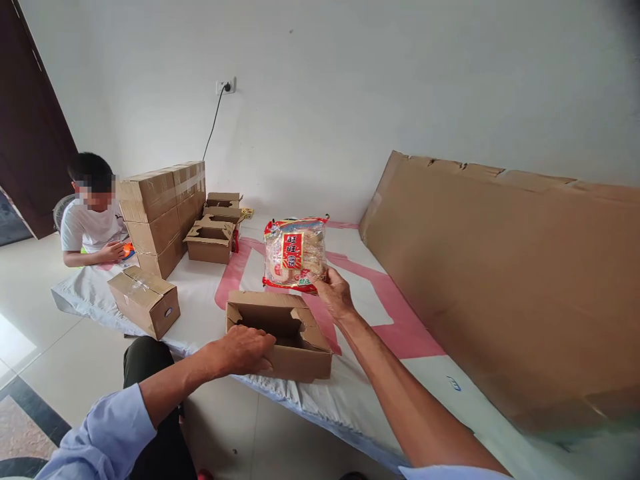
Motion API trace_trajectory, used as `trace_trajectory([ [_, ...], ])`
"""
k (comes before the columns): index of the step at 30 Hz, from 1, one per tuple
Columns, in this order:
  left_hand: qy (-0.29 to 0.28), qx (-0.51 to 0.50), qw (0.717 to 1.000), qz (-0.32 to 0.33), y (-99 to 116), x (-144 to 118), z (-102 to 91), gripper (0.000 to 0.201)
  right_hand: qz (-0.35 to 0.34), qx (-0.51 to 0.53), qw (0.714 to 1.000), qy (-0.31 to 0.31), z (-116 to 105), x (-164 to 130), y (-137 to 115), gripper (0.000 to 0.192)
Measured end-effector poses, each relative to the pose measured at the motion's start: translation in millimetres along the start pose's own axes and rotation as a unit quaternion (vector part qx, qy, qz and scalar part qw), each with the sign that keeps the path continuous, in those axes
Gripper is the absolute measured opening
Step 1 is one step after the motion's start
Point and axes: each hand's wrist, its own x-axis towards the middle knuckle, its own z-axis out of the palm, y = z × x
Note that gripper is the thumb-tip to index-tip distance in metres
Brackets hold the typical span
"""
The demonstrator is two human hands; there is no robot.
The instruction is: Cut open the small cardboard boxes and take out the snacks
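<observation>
My right hand [334,291] holds up a clear and red bag of rice crackers [294,257] by its lower right corner, the thumb on its front. The bag hangs upright above and behind an open cardboard box [300,363]. Over that box's front left edge, my left hand [249,348] is closed, with the fingers inside and the thumb outside. The box stands near the front edge of the cloth-covered surface [360,393]. Its inside is dark, so I cannot tell what lies in it.
Taped cartons [167,213] stand stacked at the left, with several open boxes [210,250] beside them. A closed carton [144,300] lies nearer. A large cardboard sheet [500,280] leans at the right. Behind the stack sits another person [95,223] holding something orange.
</observation>
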Motion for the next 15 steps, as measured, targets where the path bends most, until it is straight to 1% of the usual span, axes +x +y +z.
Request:
trace_trajectory([
  [2, -0.041, 0.054, 0.997, -0.026, -3.5, 4.5, -6.8, 0.018, -0.011, -0.047, 0.999, -0.008, -5.6, 1.0, 1.8, 0.046],
  [3, -0.048, 0.079, 0.995, -0.034, -9.0, 6.1, -12.1, 0.019, -0.016, -0.069, 0.997, -0.015, -6.8, 1.7, 2.7, 0.047],
  [5, -0.035, 0.123, 0.991, -0.039, -27.0, 6.9, -25.4, 0.022, -0.027, -0.11, 0.993, -0.036, -6.1, 3.9, 4.3, 0.049],
  [8, 0.014, 0.165, 0.986, -0.03, -65.8, 0.7, -46.8, 0.021, -0.044, -0.171, 0.982, -0.073, 3.7, 9.2, 5.0, 0.049],
  [9, 0.025, 0.174, 0.984, -0.027, -79.7, -3.0, -53.2, 0.02, -0.05, -0.192, 0.976, -0.088, 9.6, 11.5, 4.5, 0.046],
  [11, 0.032, 0.194, 0.98, -0.023, -105.6, -11.3, -64.2, 0.017, -0.064, -0.233, 0.963, -0.12, 25.8, 17.4, 2.6, 0.038],
  [13, 0.019, 0.217, 0.975, -0.028, -127.3, -19.2, -72.8, 0.016, -0.079, -0.27, 0.947, -0.157, 47.8, 25.5, -0.1, 0.033],
  [15, 0.0, 0.236, 0.971, -0.045, -144.8, -25.1, -79.8, 0.015, -0.099, -0.3, 0.928, -0.196, 74.6, 36.4, -2.7, 0.034],
])
